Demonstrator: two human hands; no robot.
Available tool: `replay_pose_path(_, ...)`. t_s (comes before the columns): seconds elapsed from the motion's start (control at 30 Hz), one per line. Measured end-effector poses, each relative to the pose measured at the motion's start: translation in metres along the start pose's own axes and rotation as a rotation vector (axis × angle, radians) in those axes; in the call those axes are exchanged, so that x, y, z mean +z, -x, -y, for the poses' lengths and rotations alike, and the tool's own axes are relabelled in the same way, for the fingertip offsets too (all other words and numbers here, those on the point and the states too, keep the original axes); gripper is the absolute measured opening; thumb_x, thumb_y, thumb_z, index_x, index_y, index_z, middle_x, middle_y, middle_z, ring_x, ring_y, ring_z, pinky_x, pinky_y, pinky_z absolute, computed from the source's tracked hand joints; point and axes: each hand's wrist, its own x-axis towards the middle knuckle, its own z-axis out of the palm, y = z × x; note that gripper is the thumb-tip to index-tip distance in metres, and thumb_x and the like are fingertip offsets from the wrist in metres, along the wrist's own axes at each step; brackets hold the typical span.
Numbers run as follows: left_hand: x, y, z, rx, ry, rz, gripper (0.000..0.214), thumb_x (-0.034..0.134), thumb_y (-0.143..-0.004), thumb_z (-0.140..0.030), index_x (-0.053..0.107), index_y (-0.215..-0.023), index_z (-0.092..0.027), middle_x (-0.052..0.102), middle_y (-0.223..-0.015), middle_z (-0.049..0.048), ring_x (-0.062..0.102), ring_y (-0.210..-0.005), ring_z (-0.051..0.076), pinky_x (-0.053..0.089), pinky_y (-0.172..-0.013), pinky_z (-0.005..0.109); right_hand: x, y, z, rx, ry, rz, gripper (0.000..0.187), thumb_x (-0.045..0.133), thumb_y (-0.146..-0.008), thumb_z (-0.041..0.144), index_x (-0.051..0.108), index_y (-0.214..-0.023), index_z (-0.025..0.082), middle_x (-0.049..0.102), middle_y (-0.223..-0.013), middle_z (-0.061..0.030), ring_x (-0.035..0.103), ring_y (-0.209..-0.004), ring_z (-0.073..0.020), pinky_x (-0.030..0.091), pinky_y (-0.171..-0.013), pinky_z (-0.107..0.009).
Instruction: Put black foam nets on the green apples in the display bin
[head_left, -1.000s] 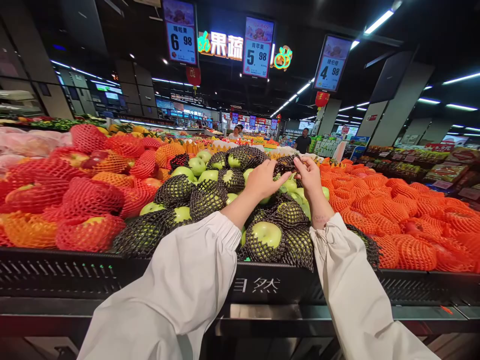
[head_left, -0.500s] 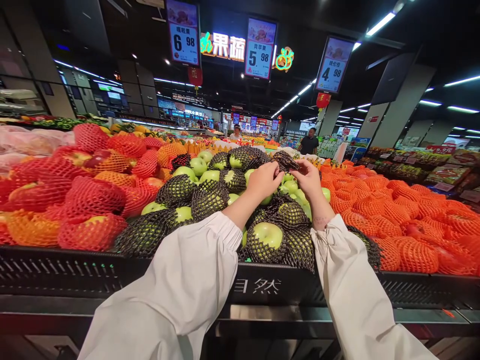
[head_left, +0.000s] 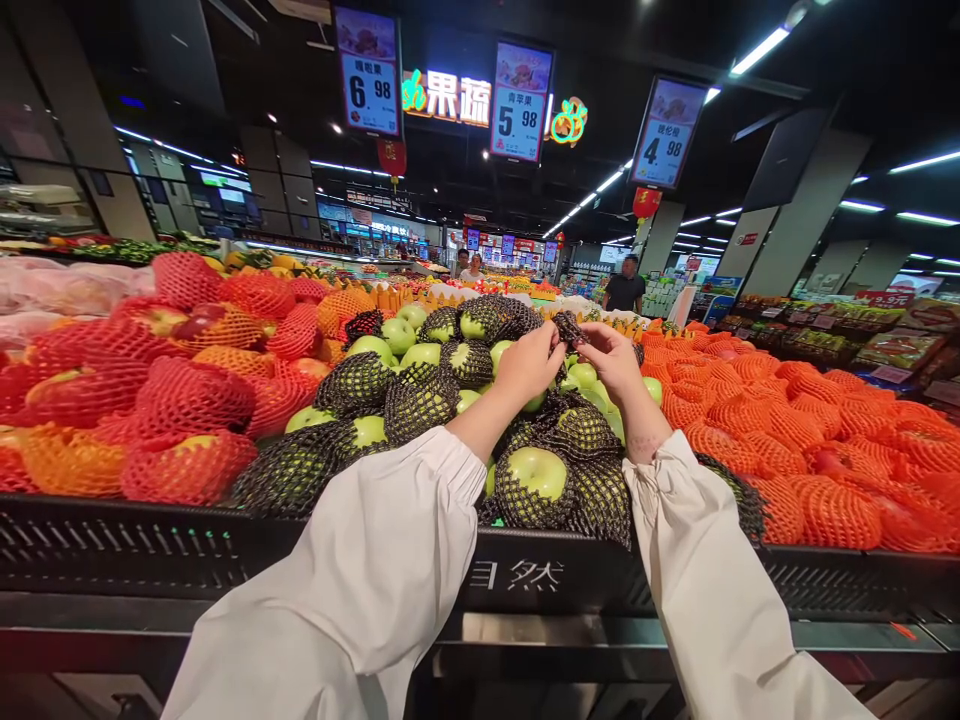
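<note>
Above a heap of green apples (head_left: 537, 472), a black foam net (head_left: 568, 328) hangs between my two hands. My left hand (head_left: 531, 362) pinches its left side, the fingers curled and the back of the hand towards me. On the other side my right hand (head_left: 609, 358) grips the net between thumb and fingers. Whether an apple is inside this net cannot be seen. Below my hands lie loose green apples, and others wrapped in black netting (head_left: 596, 490).
Fruit in pink and orange foam nets (head_left: 191, 400) fills the left side. Orange-netted fruit (head_left: 825, 450) covers the right. A black crate rim (head_left: 337, 545) runs along the front. Price screens (head_left: 517, 100) hang overhead. A person in dark clothing (head_left: 624, 290) stands beyond the display.
The black net has become narrower and more bunched between my hands, and my right hand has shifted slightly left. Another person has come into sight in the far background.
</note>
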Motion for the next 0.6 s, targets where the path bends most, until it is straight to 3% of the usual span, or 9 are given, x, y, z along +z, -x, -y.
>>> replay_pose_path(0.1, -0.001, 0.001, -0.001, -0.005, -0.026, -0.026, 0.014, 0.046, -0.099, -0.032, 0.055, -0.093, -0.024, 0.070, -0.098, 0.0033, 0.065, -0.086, 0.021, 0.044, -0.069, 0.032, -0.005, -0.003, -0.004, -0.070, 0.098, -0.093, 0.024, 0.069, -0.062, 0.025, 0.068, -0.086, 0.020, 0.071, -0.089, 0.0003, 0.064, -0.086, -0.0159, 0.052, -0.085, -0.030)
replay_pose_path(0.17, -0.003, 0.001, -0.002, 0.012, -0.037, -0.026, 0.016, 0.045, -0.100, -0.033, 0.056, -0.093, -0.023, 0.068, -0.100, 0.0039, 0.065, -0.087, 0.020, 0.045, -0.071, 0.032, -0.009, -0.005, -0.005, -0.044, 0.178, -0.265, 0.020, 0.064, -0.063, 0.019, 0.065, -0.083, 0.020, 0.071, -0.088, -0.0005, 0.064, -0.085, -0.0159, 0.052, -0.084, -0.030)
replay_pose_path(0.27, -0.003, 0.002, -0.003, 0.111, -0.040, 0.029, 0.017, 0.045, -0.101, -0.034, 0.058, -0.099, -0.023, 0.065, -0.108, 0.0050, 0.064, -0.092, 0.020, 0.047, -0.075, 0.031, -0.013, -0.006, -0.005, 0.151, 0.114, -0.618, 0.019, 0.066, -0.062, 0.016, 0.052, -0.073, 0.022, 0.061, -0.072, 0.0035, 0.060, -0.069, -0.0137, 0.049, -0.063, -0.024)
replay_pose_path(0.33, -0.002, 0.003, -0.002, 0.193, -0.043, 0.077, 0.016, 0.048, -0.100, -0.033, 0.060, -0.102, -0.023, 0.064, -0.115, 0.0054, 0.064, -0.099, 0.020, 0.048, -0.077, 0.031, -0.014, -0.005, -0.003, 0.290, 0.013, -0.734, 0.030, 0.070, -0.066, 0.022, 0.040, -0.066, 0.024, 0.049, -0.059, 0.0072, 0.053, -0.055, -0.0120, 0.042, -0.050, -0.022)
replay_pose_path(0.4, 0.000, 0.002, 0.000, 0.246, -0.055, 0.097, 0.015, 0.050, -0.100, -0.032, 0.061, -0.101, -0.022, 0.063, -0.121, 0.0060, 0.062, -0.107, 0.021, 0.049, -0.081, 0.031, -0.012, -0.004, 0.001, 0.349, -0.112, -0.754, 0.035, 0.070, -0.073, 0.028, 0.036, -0.063, 0.025, 0.044, -0.054, 0.0081, 0.049, -0.049, -0.0103, 0.038, -0.045, -0.020)
replay_pose_path(0.47, 0.002, 0.002, 0.002, 0.277, -0.069, 0.096, 0.015, 0.052, -0.099, -0.032, 0.063, -0.101, -0.022, 0.061, -0.125, 0.0068, 0.059, -0.111, 0.022, 0.050, -0.087, 0.033, -0.009, -0.003, 0.006, 0.335, -0.279, -0.737, 0.030, 0.066, -0.080, 0.029, 0.041, -0.065, 0.023, 0.049, -0.058, 0.0066, 0.053, -0.053, -0.0087, 0.043, -0.050, -0.018)
replay_pose_path(0.6, 0.004, 0.002, 0.005, 0.320, -0.110, 0.073, 0.016, 0.053, -0.099, -0.032, 0.064, -0.102, -0.022, 0.061, -0.125, 0.0077, 0.056, -0.112, 0.024, 0.050, -0.092, 0.035, -0.005, -0.001, 0.014, 0.350, -0.453, -0.555, 0.015, 0.056, -0.090, 0.031, 0.051, -0.078, 0.024, 0.061, -0.071, 0.0030, 0.062, -0.069, -0.0101, 0.055, -0.070, -0.018)
